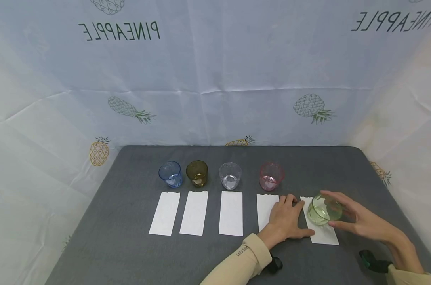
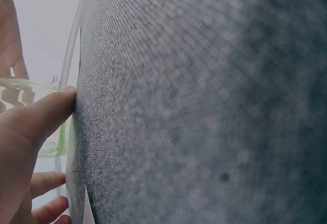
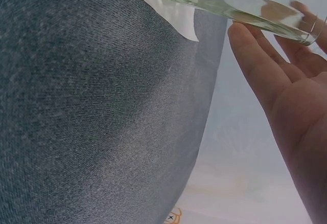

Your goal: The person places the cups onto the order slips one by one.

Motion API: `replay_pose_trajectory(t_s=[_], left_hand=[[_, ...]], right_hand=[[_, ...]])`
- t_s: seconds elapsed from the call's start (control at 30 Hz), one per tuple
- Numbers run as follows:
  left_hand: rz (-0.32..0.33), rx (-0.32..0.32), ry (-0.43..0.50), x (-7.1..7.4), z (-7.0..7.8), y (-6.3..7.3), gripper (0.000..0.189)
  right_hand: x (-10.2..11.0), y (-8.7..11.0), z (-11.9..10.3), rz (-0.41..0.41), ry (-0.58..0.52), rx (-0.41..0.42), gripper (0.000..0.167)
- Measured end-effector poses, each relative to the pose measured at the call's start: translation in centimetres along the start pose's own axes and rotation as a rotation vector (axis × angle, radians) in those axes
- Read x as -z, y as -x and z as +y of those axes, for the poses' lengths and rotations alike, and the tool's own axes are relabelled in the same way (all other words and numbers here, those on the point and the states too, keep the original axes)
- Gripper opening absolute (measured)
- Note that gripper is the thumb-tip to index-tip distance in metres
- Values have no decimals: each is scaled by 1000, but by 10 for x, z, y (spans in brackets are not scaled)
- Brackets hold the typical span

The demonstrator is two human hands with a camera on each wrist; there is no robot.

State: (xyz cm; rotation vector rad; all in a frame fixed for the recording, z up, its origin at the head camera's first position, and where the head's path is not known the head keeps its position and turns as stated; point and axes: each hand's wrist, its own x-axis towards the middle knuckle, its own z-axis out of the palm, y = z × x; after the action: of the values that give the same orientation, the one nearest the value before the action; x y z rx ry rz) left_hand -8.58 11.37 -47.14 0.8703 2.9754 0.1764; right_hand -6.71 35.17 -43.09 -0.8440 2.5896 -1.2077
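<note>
A pale green glass (image 1: 320,211) leans to one side over the rightmost white paper strip (image 1: 324,236). My right hand (image 1: 361,217) holds it between thumb and fingers near the rim. In the right wrist view the tilted glass (image 3: 214,4) spans the top, with the right hand (image 3: 291,81) against its side. Spread on the table, my left hand (image 1: 288,217) has its thumb at that strip's left edge and its fingers by the fourth strip (image 1: 266,208), partly covering it. The left wrist view shows the left hand (image 2: 25,137) in front of the green glass (image 2: 25,88).
Blue (image 1: 170,175), brown (image 1: 197,174), clear (image 1: 230,176) and pink (image 1: 271,177) glasses stand in a row on the grey table (image 1: 123,237). Below them lie white strips, including the leftmost (image 1: 164,213), second (image 1: 194,213) and third (image 1: 231,213). A pineapple-print curtain (image 1: 208,67) hangs behind.
</note>
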Motion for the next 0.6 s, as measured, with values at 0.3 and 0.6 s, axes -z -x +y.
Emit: replay_pose_trajectory(t_s=[0.3, 0.6], left_hand=[[1, 0, -1, 0, 0, 0, 84], [10, -12, -1, -2, 0, 0, 83]], right_hand=[[0, -1, 0, -7, -21, 17, 85], [0, -1, 0, -2, -4, 26, 86]])
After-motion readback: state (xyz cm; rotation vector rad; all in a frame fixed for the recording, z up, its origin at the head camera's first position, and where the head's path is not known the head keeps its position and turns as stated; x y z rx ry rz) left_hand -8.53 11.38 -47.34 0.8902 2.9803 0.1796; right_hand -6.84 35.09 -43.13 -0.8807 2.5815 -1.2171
